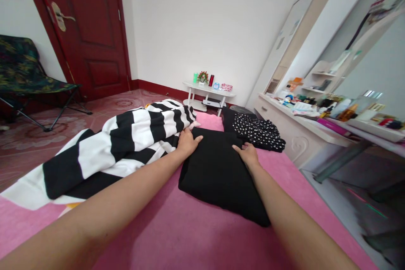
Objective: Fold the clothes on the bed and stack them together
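Observation:
A black garment (221, 173), folded into a thick, roughly rectangular stack, lies in front of me on a pink bedspread (152, 228). My left hand (187, 142) is at its far left corner, thumb over the top and fingers along the side, partly hidden. At the far right edge, my right hand (248, 154) has its thumb on the cloth and its fingers curled at the border. Both hands seem to grip the garment. Beyond the right hand lies folded black clothing with white dots (257, 130).
A rumpled black-and-white striped blanket (126, 135) covers the left side. Past the bed's far end stands a small white table (209, 89) with a plant and cups. A dressing table (291, 122) crowded with bottles is on the right. At left are a folding chair (31, 76) and red door (88, 29).

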{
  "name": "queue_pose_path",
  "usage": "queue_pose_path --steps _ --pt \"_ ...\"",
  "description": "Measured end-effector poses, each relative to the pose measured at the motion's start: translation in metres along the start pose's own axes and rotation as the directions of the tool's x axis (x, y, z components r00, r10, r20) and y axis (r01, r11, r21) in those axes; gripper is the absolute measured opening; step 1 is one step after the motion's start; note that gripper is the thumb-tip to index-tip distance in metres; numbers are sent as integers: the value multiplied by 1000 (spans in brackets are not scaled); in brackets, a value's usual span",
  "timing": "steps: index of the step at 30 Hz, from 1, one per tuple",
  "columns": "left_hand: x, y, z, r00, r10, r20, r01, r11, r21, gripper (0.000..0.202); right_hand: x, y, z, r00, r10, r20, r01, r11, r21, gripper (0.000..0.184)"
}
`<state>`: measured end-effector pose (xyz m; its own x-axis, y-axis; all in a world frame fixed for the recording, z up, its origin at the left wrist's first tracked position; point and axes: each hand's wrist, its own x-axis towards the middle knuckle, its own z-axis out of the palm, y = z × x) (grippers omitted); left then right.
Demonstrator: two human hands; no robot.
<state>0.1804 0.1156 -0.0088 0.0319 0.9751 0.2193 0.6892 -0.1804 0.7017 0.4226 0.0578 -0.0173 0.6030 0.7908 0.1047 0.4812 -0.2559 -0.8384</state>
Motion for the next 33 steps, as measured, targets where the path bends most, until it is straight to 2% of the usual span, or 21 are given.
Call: queue_pose_path --steps 2,4,6,7,8,10,12,13,15,16,18,19,20,21,22,23,25,27,29,31,33 --pt "-3 6 -1 999 -24 36 28 993 -111 51 -6 -11 -7 996 13 94 -19 998 64 36" --pt "-1 18 -11 997 -22 70 39 964 -262 43 -15 -32 -22 988 1 156 -26 988 154 28" --pt "5 36 -33 999 45 23 -32 916 -400 37 -25 -62 -46 991 -91 99 56 949 309 34" --pt "9 48 -47 995 101 -16 -97 889 -448 37 -31 -79 -61 986 -166 13 147 907 395 39" --pt "13 62 -64 978 187 -94 -208 815 -540 40 -37 -97 -78 955 -278 -104 295 845 446 42" --pt "20 91 -100 906 344 -247 -416 618 -667 53 -49 -129 -111 814 -492 -309 580 714 392 43" --pt "20 114 -131 834 443 -330 -535 501 -681 53 -63 -149 -139 675 -629 -385 733 633 250 44" --pt "15 121 -142 802 487 -346 -576 474 -667 50 -72 -152 -150 628 -674 -389 767 621 162 42" --pt "-5 121 -152 746 570 -346 -639 466 -612 41 -94 -141 -160 593 -724 -353 775 632 5 35" --pt "-20 113 -152 726 605 -328 -662 482 -574 38 -106 -127 -160 592 -738 -324 767 639 -52 31" --pt "-58 86 -141 700 669 -248 -688 539 -486 37 -134 -84 -153 619 -750 -233 755 650 -88 22" --pt "-79 67 -134 700 692 -177 -684 578 -445 39 -149 -59 -147 639 -752 -163 753 655 -64 20" --pt "-101 49 -126 684 727 -61 -679 605 -416 41 -164 -32 -141 676 -735 -56 734 678 -30 21" --pt "-120 31 -121 645 759 85 -675 619 -401 45 -178 -7 -137 716 -691 99 695 719 -5 24" --pt "-137 15 -117 561 791 244 -688 610 -394 47 -191 15 -134 753 -612 243 633 774 -13 31" --pt "-150 4 -116 517 784 344 -690 619 -374 48 -202 31 -134 785 -533 314 573 818 -43 41" --pt "-163 -2 -121 481 742 467 -693 648 -316 50 -214 42 -141 813 -441 381 514 851 -111 49" --pt "-158 15 -130 517 673 529 -666 705 -245 47 -211 21 -152 823 -456 338 527 836 -155 46" --pt "-142 49 -135 585 618 525 -623 757 -197 42 -195 -23 -160 814 -536 225 574 800 -173 40" --pt "-123 87 -128 647 626 435 -616 766 -184 40 -171 -71 -157 782 -620 70 622 766 -163 35" --pt "-109 114 -105 681 670 297 -655 738 -162 42 -146 -103 -140 740 -671 -38 661 737 -141 33"
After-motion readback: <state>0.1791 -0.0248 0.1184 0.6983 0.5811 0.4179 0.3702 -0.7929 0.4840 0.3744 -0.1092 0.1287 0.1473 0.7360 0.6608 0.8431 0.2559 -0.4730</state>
